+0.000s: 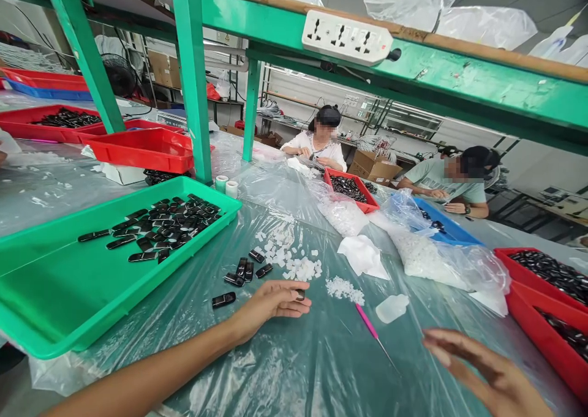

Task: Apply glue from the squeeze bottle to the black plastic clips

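My left hand (272, 304) rests on the plastic-covered table with its fingers curled around a small black part (300, 294). Several more black parts (245, 270) lie just beyond it, and one (223, 300) lies to its left. Small white pieces (301, 268) are scattered behind the hand, with another little heap (344, 289) to its right. My right hand (482, 371) hovers over the table at the lower right, fingers stretched out and holding nothing. A pink-handled tool (373, 333) lies between the hands, next to a small white bottle (392, 308).
A green tray (68, 282) with several black parts stands at left. Red trays (546, 319) of black parts sit at right, a blue tray (452, 230) and bags of white pieces (427, 255) beyond. Two people work across the table. A green frame with a socket strip (346, 37) runs overhead.
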A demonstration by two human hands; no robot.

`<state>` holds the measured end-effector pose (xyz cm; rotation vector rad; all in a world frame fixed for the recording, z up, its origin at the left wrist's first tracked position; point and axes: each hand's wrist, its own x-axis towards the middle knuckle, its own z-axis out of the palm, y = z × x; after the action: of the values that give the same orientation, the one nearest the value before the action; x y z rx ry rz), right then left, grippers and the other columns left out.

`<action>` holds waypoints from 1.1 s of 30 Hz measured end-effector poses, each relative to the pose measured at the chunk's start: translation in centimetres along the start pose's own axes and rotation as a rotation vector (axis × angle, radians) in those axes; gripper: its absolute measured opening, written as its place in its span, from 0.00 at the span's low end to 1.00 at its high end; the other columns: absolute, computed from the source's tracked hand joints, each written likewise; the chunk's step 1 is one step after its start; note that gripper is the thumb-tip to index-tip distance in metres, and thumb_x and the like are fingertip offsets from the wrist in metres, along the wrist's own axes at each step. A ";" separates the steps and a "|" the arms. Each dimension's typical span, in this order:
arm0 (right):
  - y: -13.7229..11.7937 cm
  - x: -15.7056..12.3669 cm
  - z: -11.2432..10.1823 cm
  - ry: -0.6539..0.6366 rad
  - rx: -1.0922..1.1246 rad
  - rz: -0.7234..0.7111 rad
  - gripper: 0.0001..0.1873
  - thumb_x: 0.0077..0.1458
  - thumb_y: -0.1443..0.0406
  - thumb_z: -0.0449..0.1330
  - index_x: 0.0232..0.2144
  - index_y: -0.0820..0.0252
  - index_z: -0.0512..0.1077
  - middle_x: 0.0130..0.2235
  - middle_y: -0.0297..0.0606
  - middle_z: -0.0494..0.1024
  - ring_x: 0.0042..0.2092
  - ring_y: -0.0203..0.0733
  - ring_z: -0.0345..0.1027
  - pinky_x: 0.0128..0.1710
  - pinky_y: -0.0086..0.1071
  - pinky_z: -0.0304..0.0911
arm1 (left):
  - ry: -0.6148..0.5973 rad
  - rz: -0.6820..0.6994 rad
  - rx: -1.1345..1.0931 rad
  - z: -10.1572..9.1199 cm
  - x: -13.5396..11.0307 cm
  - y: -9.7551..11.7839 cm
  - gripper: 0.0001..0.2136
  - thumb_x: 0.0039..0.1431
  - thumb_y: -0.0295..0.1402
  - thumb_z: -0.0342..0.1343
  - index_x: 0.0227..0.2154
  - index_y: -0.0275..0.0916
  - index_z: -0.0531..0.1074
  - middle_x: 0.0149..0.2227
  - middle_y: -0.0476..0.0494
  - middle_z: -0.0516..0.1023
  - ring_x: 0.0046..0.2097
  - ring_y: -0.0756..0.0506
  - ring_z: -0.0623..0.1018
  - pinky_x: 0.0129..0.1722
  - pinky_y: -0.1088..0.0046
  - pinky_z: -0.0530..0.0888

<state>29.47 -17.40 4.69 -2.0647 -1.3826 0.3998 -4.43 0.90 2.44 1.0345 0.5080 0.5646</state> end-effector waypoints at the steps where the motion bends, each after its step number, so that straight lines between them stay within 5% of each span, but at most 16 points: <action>1: 0.8 1.2 0.1 -0.009 0.003 0.072 0.20 0.43 0.50 0.62 0.39 0.48 0.74 0.41 0.37 0.77 0.45 0.52 0.69 0.43 0.39 0.66 | -0.020 -0.019 -0.028 0.1 0.1 0.1 0.18 0.56 0.31 0.53 0.49 0.30 0.69 0.43 0.32 0.76 0.46 0.38 0.75 0.51 0.59 0.68; 6: 4.6 5.4 2.7 0.051 0.135 0.174 0.28 0.35 0.54 0.66 0.42 0.55 0.73 0.40 0.43 0.77 0.43 0.56 0.69 0.38 0.43 0.64 | -0.083 -0.099 -0.121 0.7 1.2 -0.1 0.21 0.49 0.27 0.58 0.48 0.31 0.70 0.44 0.32 0.76 0.48 0.36 0.74 0.52 0.58 0.67; 11: 4.2 6.1 5.7 -0.071 0.404 0.170 0.24 0.35 0.58 0.68 0.39 0.55 0.74 0.40 0.42 0.77 0.40 0.53 0.70 0.35 0.39 0.65 | -0.075 -0.161 -0.118 1.2 2.4 -0.9 0.20 0.49 0.33 0.62 0.46 0.31 0.71 0.40 0.32 0.78 0.43 0.40 0.77 0.47 0.62 0.70; 14: 3.2 6.2 6.6 -0.087 0.416 0.116 0.18 0.38 0.57 0.66 0.35 0.57 0.75 0.34 0.39 0.78 0.38 0.50 0.70 0.38 0.40 0.64 | -0.047 -0.173 -0.013 1.2 2.8 -1.0 0.19 0.52 0.40 0.59 0.43 0.31 0.73 0.30 0.37 0.79 0.30 0.46 0.78 0.33 0.72 0.73; 18: 2.8 6.3 7.3 -0.015 0.398 0.128 0.17 0.39 0.56 0.65 0.33 0.58 0.76 0.34 0.38 0.78 0.38 0.50 0.71 0.39 0.39 0.63 | 0.007 -0.115 0.138 1.1 3.2 -0.6 0.19 0.54 0.45 0.56 0.38 0.33 0.77 0.14 0.53 0.66 0.14 0.57 0.60 0.17 0.81 0.59; 20: 2.7 6.3 7.5 0.023 0.419 0.136 0.18 0.39 0.56 0.65 0.35 0.57 0.75 0.37 0.38 0.79 0.41 0.51 0.70 0.42 0.38 0.63 | 0.043 -0.071 0.186 1.2 3.3 -0.4 0.18 0.53 0.44 0.56 0.35 0.33 0.78 0.15 0.54 0.63 0.16 0.57 0.60 0.19 0.81 0.60; 25: 0.8 6.4 7.1 0.099 0.693 0.134 0.21 0.39 0.59 0.67 0.38 0.57 0.74 0.43 0.41 0.77 0.49 0.53 0.66 0.46 0.39 0.63 | 0.024 -0.066 0.140 1.9 3.5 -0.4 0.18 0.53 0.44 0.56 0.36 0.31 0.77 0.31 0.40 0.77 0.23 0.53 0.72 0.28 0.75 0.69; 33: -3.6 6.6 9.8 0.090 1.219 0.131 0.21 0.45 0.52 0.63 0.41 0.52 0.71 0.39 0.35 0.75 0.37 0.41 0.68 0.33 0.33 0.66 | 0.003 -0.073 0.109 3.3 4.4 -1.2 0.17 0.53 0.41 0.58 0.39 0.32 0.74 0.37 0.35 0.78 0.31 0.46 0.78 0.35 0.71 0.72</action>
<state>24.06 -7.33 0.06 -1.1103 -0.6199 0.9060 1.19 1.19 2.17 1.1138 0.5814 0.4777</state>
